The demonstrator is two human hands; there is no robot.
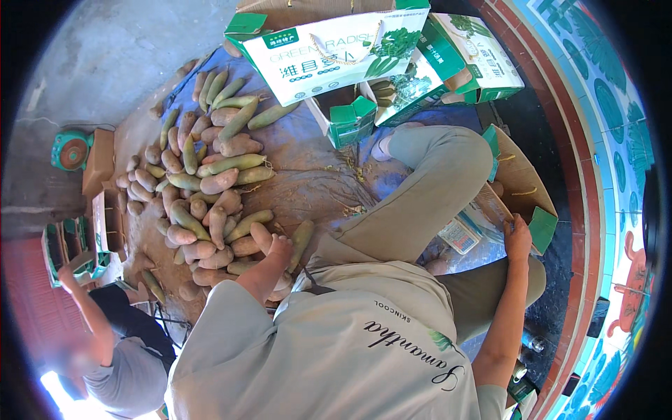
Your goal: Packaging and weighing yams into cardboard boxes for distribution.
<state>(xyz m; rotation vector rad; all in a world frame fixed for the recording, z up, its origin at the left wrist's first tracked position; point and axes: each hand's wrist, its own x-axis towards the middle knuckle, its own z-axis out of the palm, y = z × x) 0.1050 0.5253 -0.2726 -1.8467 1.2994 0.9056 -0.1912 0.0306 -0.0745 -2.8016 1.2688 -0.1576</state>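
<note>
Dusty blue tarp (308,150) carries a heap of long green-and-pink muddy radishes (210,189); left hand (276,248) closes on one at the heap's near edge, where neighbours may roll; right hand (518,234), well apart from the heap, grips an open brown cardboard box (521,189), which could tip.

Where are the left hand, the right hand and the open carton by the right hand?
left hand (278,246): head view, on its knuckles, over the radish pile.
right hand (518,236): head view, on its back.
open carton (523,183): head view, on its brown inner flap.
</note>
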